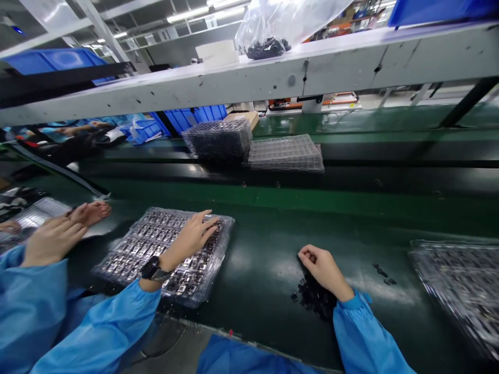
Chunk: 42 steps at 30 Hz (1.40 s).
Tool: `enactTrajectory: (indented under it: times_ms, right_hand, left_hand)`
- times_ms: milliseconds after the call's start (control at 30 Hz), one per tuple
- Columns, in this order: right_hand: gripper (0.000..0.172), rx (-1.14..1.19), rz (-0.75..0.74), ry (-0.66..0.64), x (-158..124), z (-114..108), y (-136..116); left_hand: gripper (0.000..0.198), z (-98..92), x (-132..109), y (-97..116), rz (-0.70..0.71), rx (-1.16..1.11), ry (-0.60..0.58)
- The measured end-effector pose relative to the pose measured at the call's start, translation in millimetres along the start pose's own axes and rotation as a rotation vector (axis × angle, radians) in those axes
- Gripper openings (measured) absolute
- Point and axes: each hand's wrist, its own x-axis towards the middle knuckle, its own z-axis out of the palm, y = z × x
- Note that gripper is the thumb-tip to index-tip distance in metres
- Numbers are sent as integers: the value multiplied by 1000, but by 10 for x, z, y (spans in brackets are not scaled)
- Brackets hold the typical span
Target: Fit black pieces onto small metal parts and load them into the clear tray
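Blue sleeves (pixel 97 327) at the near edge, over a dark green conveyor belt (pixel 257 306). Left hand (pixel 191 241) open, fingers spread across a clear ribbed plastic tray (pixel 230 223) of small metal-and-black parts (pixel 136 244). Right hand (pixel 322 272) curled shut, touching loose black pieces (pixel 314 298) on the belt. Farther left, a co-worker's hands (pixel 54 241) beside another tray (pixel 35 218); stacked clear trays (pixel 218 140) along the far belt.

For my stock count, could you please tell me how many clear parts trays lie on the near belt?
3: one tray under the left hand, one at the right edge, one at far left; more may lie out of view.
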Motion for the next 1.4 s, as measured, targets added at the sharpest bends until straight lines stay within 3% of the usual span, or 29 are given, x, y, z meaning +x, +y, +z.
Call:
enactTrajectory:
  times_ms: [133, 233, 400, 533, 700, 867, 1133, 1400]
  right_hand:
    - [7, -105, 21, -301, -54, -170, -51]
    - [15, -246, 18, -417, -72, -200, -99]
    - [13, -349, 75, -472, -40, -123, -142]
    - [14, -252, 92, -471, 49, -118, -64]
    - [18, 31, 64, -381, 113, -75, 56]
    - [28, 371, 145, -390, 107, 18, 80]
    - [23, 427, 138, -372, 151, 52, 128]
    - [23, 338, 83, -235, 217, 101, 226]
  left_hand:
    - [49, -141, 547, 271, 91, -51, -98]
    - [45, 13, 1209, 566, 116, -155, -197]
    - [36, 435, 2252, 1047, -226, -152, -178]
    - [49, 673, 2676, 1255, -399, -159, -136]
    - [68, 999, 2824, 1222, -562, -205, -70]
    - [49, 1164, 2885, 1045, -555, -293, -67]
    - [41, 1144, 2920, 1035, -567, -402, -7]
    - [24, 1025, 2854, 1121, -661, -630, 113]
